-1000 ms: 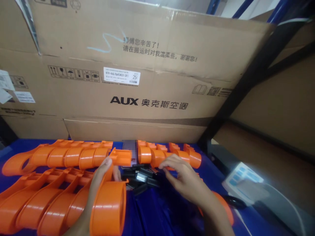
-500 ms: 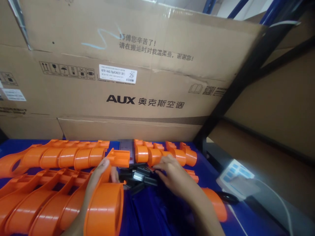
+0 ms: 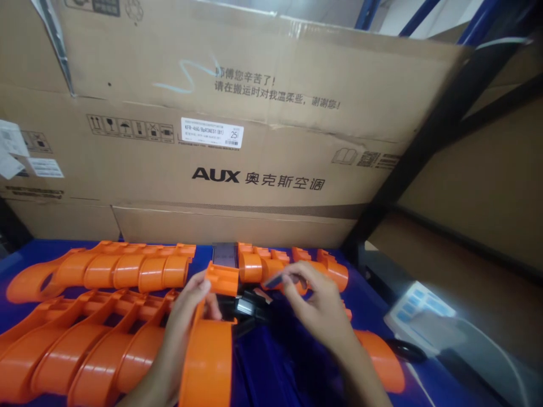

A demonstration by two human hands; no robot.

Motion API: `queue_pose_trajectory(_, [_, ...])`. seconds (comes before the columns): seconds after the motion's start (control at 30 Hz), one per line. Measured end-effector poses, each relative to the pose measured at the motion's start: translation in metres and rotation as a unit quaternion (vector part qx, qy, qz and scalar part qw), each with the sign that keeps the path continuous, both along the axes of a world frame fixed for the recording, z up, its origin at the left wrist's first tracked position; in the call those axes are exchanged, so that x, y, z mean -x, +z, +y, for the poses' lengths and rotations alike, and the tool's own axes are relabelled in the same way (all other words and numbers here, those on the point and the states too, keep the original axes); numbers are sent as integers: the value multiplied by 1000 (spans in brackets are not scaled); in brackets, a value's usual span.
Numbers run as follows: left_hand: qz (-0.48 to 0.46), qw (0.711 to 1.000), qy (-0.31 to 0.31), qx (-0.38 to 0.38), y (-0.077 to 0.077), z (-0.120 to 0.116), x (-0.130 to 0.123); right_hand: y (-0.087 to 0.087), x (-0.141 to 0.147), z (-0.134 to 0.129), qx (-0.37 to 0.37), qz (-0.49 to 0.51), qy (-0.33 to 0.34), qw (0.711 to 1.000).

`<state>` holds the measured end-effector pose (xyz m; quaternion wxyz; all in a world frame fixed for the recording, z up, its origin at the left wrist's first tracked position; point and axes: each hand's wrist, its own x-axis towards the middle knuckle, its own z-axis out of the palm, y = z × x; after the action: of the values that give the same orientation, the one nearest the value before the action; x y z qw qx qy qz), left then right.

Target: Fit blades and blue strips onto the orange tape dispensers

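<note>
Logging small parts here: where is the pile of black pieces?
In the head view, the pile of black pieces lies low in the middle on the blue surface, between the left hand and the right hand.

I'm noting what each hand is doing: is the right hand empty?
No, the right hand pinches a small dark piece between thumb and fingers, near the pile of black pieces.

Loose pieces (image 3: 246,307) placed between curved parts (image 3: 99,271)
Both are laid on the surface (image 3: 369,299), with the carton (image 3: 263,141) set behind.
</note>
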<state>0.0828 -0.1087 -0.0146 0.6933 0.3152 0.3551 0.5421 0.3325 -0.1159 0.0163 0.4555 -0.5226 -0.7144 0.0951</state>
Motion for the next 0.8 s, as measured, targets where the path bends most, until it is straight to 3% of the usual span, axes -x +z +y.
queue_pose_trajectory(0.07, [16, 1000, 8, -5, -2, -1, -6, 1, 7, -4, 19, 172, 23, 985])
queue_pose_trajectory(0.13, [18, 1000, 12, -22, -3, -4, -11, -1, 16, -7, 60, 300, 71, 949])
queue_pose_trajectory(0.23, [27, 998, 6, -60, -1, -10, -14, -4, 28, -8, 112, 393, 115, 905])
queue_pose_trajectory(0.43, [50, 995, -4, -90, 7, -16, -11, -8, 36, -6, 143, 433, 119, 882])
queue_pose_trajectory(0.8, [56, 994, 8, -97, 3, -14, -10, -10, 38, -6, 151, 416, 123, 888])
